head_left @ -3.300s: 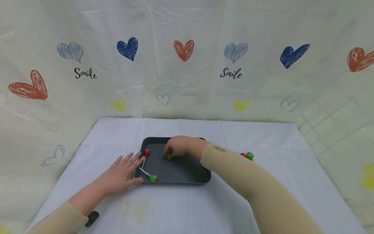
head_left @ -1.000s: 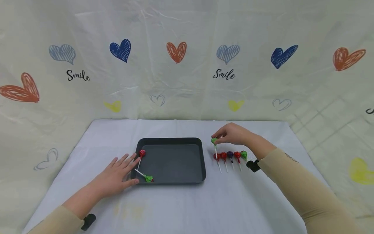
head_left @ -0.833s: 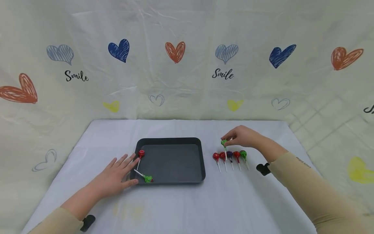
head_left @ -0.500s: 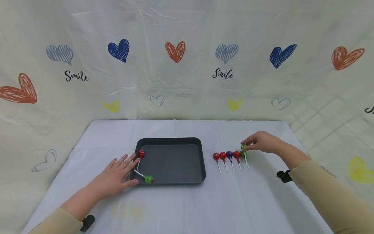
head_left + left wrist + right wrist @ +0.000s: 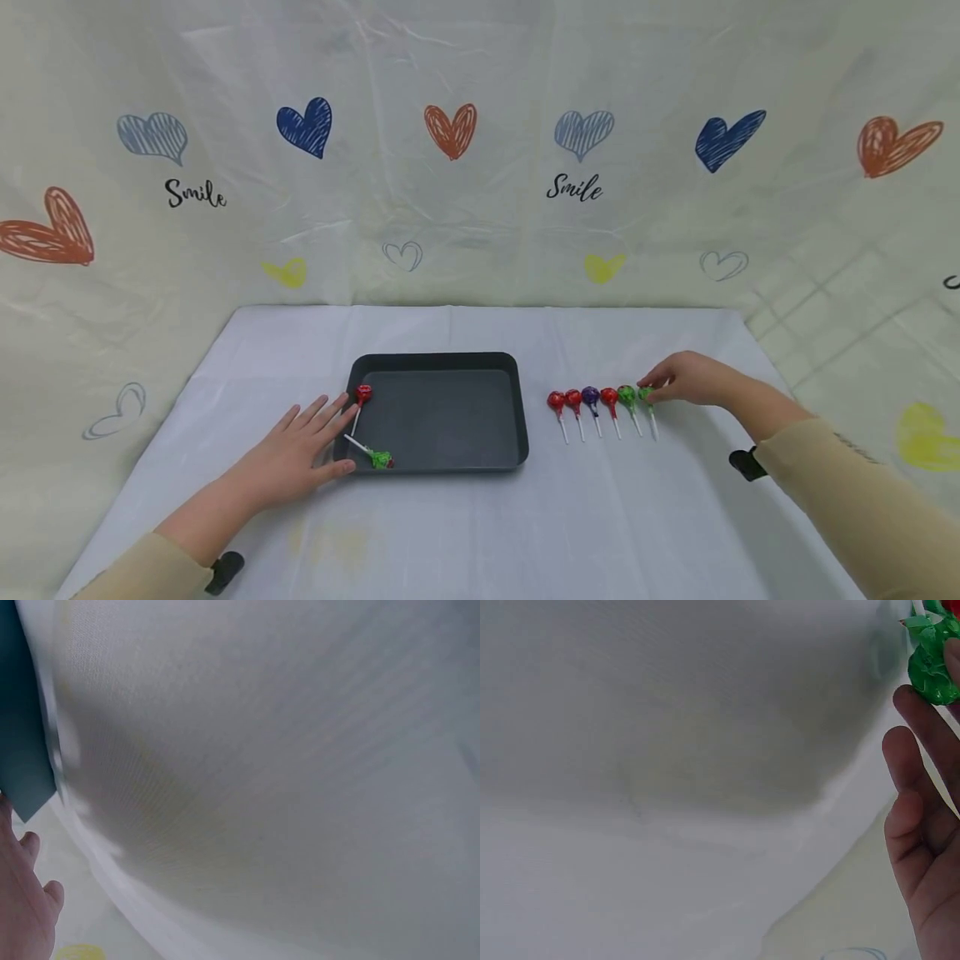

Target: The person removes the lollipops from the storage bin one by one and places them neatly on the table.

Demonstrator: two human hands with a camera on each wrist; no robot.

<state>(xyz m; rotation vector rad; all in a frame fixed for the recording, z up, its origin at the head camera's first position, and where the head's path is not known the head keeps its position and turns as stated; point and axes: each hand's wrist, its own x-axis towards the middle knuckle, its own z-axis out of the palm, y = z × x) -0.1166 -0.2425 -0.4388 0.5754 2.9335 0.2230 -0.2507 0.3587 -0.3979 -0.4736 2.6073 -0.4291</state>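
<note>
My right hand (image 5: 693, 379) pinches the wrapped head of a green lollipop (image 5: 652, 421) at the right end of a row on the cloth. In the right wrist view its green wrapper (image 5: 928, 667) shows at the fingertips, in the upper right corner. Left of it lie a green lollipop (image 5: 627, 395), a red lollipop (image 5: 609, 397), a purple lollipop (image 5: 590, 396) and two more red ones, sticks toward me. With fingers spread, my left hand (image 5: 288, 462) rests at the left edge of a dark grey tray (image 5: 450, 417). Inside that tray are a red lollipop (image 5: 363, 393) and a green lollipop (image 5: 381, 459).
A white cloth (image 5: 480, 533) covers the table. Behind it hangs a pale curtain (image 5: 495, 217) printed with hearts and "Smile". Each wrist bears a small black camera mount.
My right hand took a green lollipop from the tray, carried it right past the row, and lowered it to the row's right end. My left hand stays at the tray.
</note>
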